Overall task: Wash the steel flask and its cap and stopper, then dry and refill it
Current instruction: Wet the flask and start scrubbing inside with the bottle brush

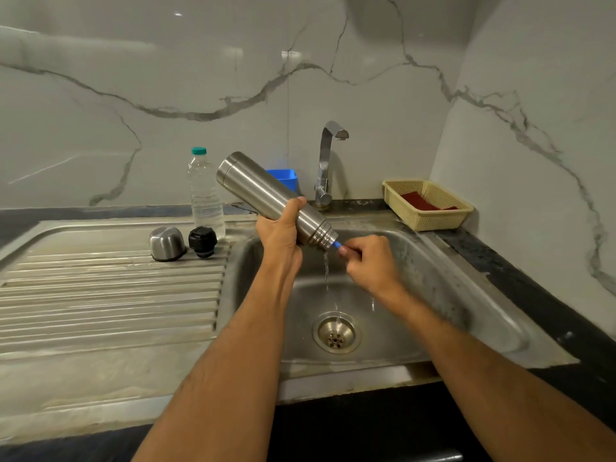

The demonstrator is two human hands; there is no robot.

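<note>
Gripping a steel flask [263, 195] around its lower body with the left hand [279, 231], fingers and thumb wrapped round it, tilting it mouth-down over the sink basin [433, 278], base pointing up and to the left. Pinching a blue-tipped handle [337, 244] in the right hand [370, 261], fingers curled round it, its blue end sitting right at the flask's mouth; the rest of the tool hidden, so not possible to tell what kind it is. Pouring a thin stream of water [326, 271] from the flask's mouth, falling towards the round steel drain [336, 333] at the bottom of the basin. Standing on the ribbed draining board [100, 295] to the left of the basin: the steel cap [166, 243], set open end down, and just beside it on the right the black stopper [202, 241], the two close together, whether touching hard to say. Rising behind the stopper, a clear plastic water bottle [205, 191] with a teal lid. Showing partly behind the flask, a blue container [285, 178]. Arching over the back of the basin, a chrome tap [328, 161], no water visible at its spout. Sitting on the dark counter at the right corner, a cream plastic basket [430, 215] holding something red.
</note>
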